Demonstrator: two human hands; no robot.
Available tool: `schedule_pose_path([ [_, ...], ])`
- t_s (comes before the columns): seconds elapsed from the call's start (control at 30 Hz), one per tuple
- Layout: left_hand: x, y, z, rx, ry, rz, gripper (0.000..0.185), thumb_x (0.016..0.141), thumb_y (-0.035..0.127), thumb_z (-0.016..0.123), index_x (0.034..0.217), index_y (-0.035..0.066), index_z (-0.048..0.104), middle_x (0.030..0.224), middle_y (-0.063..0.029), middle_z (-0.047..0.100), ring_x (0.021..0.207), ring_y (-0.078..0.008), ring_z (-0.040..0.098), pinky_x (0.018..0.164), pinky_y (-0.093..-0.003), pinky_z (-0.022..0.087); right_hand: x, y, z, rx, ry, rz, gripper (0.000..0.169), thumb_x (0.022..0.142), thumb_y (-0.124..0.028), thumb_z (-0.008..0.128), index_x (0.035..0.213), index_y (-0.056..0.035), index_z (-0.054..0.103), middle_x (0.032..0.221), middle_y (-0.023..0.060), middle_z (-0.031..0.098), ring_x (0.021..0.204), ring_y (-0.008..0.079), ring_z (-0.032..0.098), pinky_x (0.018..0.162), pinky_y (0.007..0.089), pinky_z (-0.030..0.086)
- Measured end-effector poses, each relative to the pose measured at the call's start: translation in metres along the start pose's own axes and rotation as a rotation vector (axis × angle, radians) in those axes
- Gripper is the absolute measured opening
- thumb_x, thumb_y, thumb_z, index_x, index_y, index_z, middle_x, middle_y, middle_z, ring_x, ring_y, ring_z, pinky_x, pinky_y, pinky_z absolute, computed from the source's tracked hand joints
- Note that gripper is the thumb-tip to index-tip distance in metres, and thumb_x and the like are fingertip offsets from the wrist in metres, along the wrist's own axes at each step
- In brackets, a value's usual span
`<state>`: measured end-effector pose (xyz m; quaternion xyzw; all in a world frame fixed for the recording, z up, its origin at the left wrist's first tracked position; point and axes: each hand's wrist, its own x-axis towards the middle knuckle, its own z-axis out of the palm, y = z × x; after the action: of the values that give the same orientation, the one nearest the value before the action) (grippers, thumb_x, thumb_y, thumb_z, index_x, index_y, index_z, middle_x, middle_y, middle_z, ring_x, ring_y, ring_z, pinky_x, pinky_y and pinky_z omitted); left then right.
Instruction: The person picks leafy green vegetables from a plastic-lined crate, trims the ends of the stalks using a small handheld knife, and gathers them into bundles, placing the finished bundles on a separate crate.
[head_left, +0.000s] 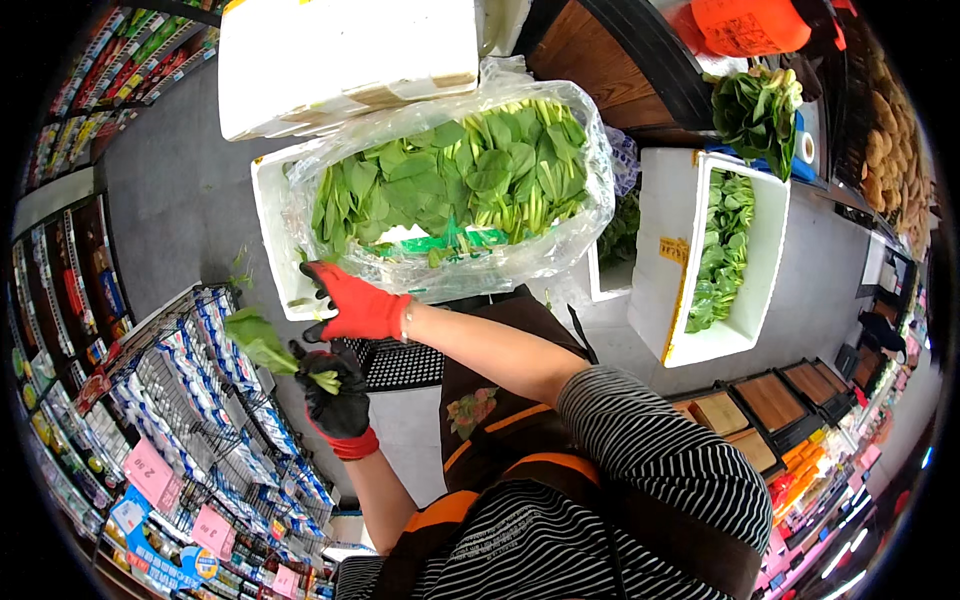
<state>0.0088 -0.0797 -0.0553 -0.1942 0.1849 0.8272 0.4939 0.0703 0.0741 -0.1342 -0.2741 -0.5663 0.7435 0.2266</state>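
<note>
My left hand (336, 391), in a red glove with a black coated palm, grips a small bunch of leafy greens (261, 341). The leaves point to the left and the pale stems show at the palm. My right hand (356, 301), gloved the same way, reaches across just above it. Its fingers are apart, with nothing seen between them, over the near left corner of a white foam box (281, 247). Inside that box, a clear plastic bag (600, 180) lies spread around many leafy green vegetables (450, 169). A green printed strip (450, 241) shows at the bag's near side.
Another foam box (345, 67) stands behind. On the right, a tilted foam box (667, 247) holds more greens (726, 247). A black perforated crate (401, 366) sits beneath my hands. A wire rack of packets (225, 420) is close on the left. A bunch of greens (754, 109) lies at upper right.
</note>
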Motion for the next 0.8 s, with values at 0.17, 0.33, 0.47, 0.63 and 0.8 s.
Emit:
schedule_pose_path([
  [0.17, 0.004, -0.004, 0.012, 0.092, -0.074, 0.012, 0.047, 0.090, 0.006, 0.055, 0.136, 0.013, 0.046, 0.101, 0.0017, 0.052, 0.101, -0.0176, 0.052, 0.110, -0.0490, 0.028, -0.010, 0.030, -0.054, -0.306, 0.508, 0.181, 0.042, 0.077, -0.025, 0.066, 0.112, -0.0046, 0.056, 0.101, 0.0217, 0.064, 0.088, 0.0418, 0.061, 0.077, 0.0444, 0.050],
  [0.33, 0.035, -0.055, 0.003, 0.052, -0.041, -0.132, 0.048, 0.090, 0.007, 0.056, 0.136, 0.013, 0.045, 0.104, 0.0003, 0.055, 0.103, -0.0186, 0.052, 0.111, -0.0500, 0.028, -0.071, 0.084, -0.141, -0.351, 1.085, 0.393, 0.049, 0.072, -0.016, 0.069, 0.112, 0.0036, 0.049, 0.106, 0.0236, 0.056, 0.101, 0.0419, 0.054, 0.088, 0.0439, 0.044],
  [0.47, 0.053, -0.101, -0.007, -0.040, 0.068, -0.212, 0.042, 0.092, 0.012, 0.055, 0.134, 0.011, 0.048, 0.099, -0.0026, 0.061, 0.096, -0.0169, 0.057, 0.110, -0.0467, 0.032, -0.079, 0.098, -0.159, -0.736, 1.031, 0.534, 0.056, 0.070, -0.019, 0.072, 0.114, 0.0028, 0.046, 0.109, 0.0237, 0.054, 0.098, 0.0419, 0.056, 0.083, 0.0451, 0.047],
  [0.63, 0.052, -0.117, -0.008, 0.087, 0.136, -0.246, 0.041, 0.091, 0.012, 0.058, 0.131, 0.010, 0.050, 0.095, -0.0041, 0.062, 0.092, -0.0175, 0.059, 0.106, -0.0472, 0.038, -0.071, 0.100, -0.173, -0.841, 0.839, 0.710, 0.052, 0.071, -0.027, 0.074, 0.111, -0.0033, 0.049, 0.108, 0.0192, 0.058, 0.096, 0.0397, 0.059, 0.080, 0.0458, 0.049],
  [0.8, 0.062, -0.112, -0.022, 0.189, 0.166, -0.231, 0.038, 0.091, 0.011, 0.058, 0.129, 0.009, 0.051, 0.094, -0.0043, 0.062, 0.091, -0.0173, 0.059, 0.104, -0.0480, 0.040, -0.072, 0.099, -0.190, -0.827, 0.799, 0.681, 0.038, 0.071, -0.030, 0.072, 0.098, -0.0058, 0.059, 0.093, 0.0184, 0.066, 0.088, 0.0397, 0.061, 0.075, 0.0475, 0.049],
])
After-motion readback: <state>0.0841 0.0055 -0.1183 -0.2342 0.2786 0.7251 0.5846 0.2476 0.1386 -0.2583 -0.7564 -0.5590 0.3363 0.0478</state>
